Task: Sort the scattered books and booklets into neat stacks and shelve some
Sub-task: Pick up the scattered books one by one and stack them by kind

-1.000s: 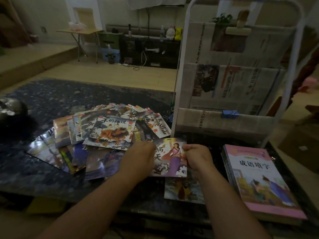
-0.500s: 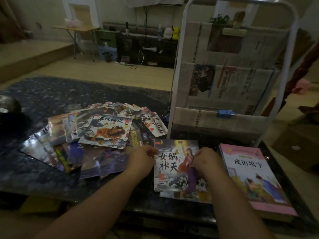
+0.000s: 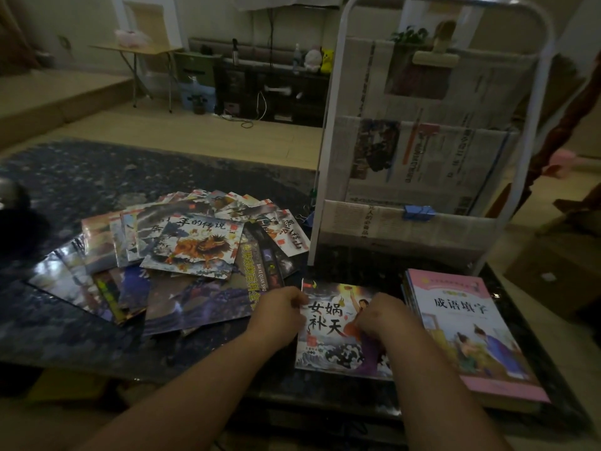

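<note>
The fanned heap of scattered booklets (image 3: 182,255) lies to the left of both hands and a little farther out. Its nearest covers are just beside the left hand (image 3: 276,315), so I judge that hand much the nearer for the next pick. The left hand's curled fingers pinch the left edge of the booklet (image 3: 331,333) with the woman on its cover. It lies flat between the hands, long axis running away from the person. The right hand (image 3: 385,315) is curled over its right half; whether it grips the edge is hidden. Just right of that hand sits the pink-covered stack (image 3: 468,323), parallel and close beside.
</note>
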`<move>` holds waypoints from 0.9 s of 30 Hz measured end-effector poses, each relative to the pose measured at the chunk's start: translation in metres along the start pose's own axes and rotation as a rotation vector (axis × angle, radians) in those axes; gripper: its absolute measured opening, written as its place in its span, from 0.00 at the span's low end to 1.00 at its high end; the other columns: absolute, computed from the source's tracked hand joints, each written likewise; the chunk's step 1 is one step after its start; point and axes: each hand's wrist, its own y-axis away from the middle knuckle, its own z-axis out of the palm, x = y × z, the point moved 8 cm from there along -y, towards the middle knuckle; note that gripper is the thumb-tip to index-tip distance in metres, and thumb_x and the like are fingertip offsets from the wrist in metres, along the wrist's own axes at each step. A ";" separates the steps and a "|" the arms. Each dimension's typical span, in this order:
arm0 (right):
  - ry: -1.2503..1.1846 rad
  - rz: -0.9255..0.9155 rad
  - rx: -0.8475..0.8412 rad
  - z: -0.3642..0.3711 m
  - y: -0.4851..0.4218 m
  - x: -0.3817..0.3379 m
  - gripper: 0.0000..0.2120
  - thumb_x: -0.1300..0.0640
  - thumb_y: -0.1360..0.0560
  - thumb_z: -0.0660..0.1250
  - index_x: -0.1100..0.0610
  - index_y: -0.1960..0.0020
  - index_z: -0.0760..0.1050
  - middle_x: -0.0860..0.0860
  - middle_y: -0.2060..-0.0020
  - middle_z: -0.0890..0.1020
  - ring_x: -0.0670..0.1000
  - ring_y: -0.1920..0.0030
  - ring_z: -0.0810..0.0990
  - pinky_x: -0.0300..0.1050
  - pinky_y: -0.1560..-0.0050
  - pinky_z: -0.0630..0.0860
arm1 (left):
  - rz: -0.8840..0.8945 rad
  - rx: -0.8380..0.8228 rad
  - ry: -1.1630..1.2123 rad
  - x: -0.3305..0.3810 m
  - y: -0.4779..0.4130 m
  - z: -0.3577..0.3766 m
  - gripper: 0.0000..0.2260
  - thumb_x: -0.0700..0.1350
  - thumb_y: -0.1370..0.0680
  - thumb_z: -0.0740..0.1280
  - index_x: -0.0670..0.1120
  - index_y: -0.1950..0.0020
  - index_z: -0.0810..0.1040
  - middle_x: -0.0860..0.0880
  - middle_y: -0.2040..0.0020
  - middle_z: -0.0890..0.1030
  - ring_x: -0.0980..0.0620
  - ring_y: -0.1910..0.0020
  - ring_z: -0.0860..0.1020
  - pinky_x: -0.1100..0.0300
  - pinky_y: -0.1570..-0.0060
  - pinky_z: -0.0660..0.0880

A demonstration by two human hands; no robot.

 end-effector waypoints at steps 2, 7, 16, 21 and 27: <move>0.010 -0.010 0.020 0.000 -0.003 0.000 0.41 0.47 0.33 0.76 0.56 0.26 0.63 0.59 0.32 0.70 0.61 0.36 0.73 0.55 0.37 0.74 | 0.002 -0.004 -0.011 0.000 0.001 0.001 0.14 0.36 0.27 0.70 0.51 0.45 0.81 0.52 0.50 0.80 0.54 0.51 0.79 0.61 0.48 0.77; 0.030 -0.034 0.012 0.007 -0.011 -0.003 0.37 0.45 0.37 0.76 0.55 0.31 0.71 0.58 0.34 0.74 0.60 0.38 0.75 0.53 0.37 0.74 | 0.012 -0.025 -0.050 -0.002 -0.002 0.003 0.15 0.35 0.27 0.69 0.50 0.44 0.81 0.53 0.52 0.80 0.55 0.52 0.79 0.61 0.48 0.77; 0.025 -0.031 0.010 0.008 -0.016 -0.001 0.29 0.48 0.33 0.76 0.59 0.36 0.76 0.58 0.39 0.77 0.59 0.43 0.78 0.50 0.42 0.77 | 0.045 -0.028 -0.101 0.001 -0.001 0.004 0.15 0.36 0.26 0.69 0.49 0.42 0.81 0.51 0.47 0.81 0.54 0.50 0.78 0.58 0.45 0.77; 0.060 -0.074 0.105 -0.001 -0.007 -0.008 0.31 0.46 0.31 0.70 0.54 0.30 0.69 0.56 0.35 0.72 0.60 0.38 0.73 0.55 0.39 0.74 | 0.066 0.053 -0.078 0.009 0.000 -0.016 0.10 0.39 0.23 0.64 0.49 0.45 0.81 0.50 0.48 0.81 0.52 0.52 0.79 0.58 0.51 0.77; -0.114 -0.311 0.155 -0.004 0.005 -0.040 0.23 0.48 0.24 0.68 0.52 0.32 0.71 0.54 0.35 0.74 0.56 0.40 0.76 0.51 0.40 0.75 | 0.020 0.208 -0.124 -0.004 -0.006 -0.070 0.09 0.43 0.22 0.64 0.50 0.44 0.80 0.49 0.47 0.80 0.50 0.52 0.79 0.57 0.53 0.77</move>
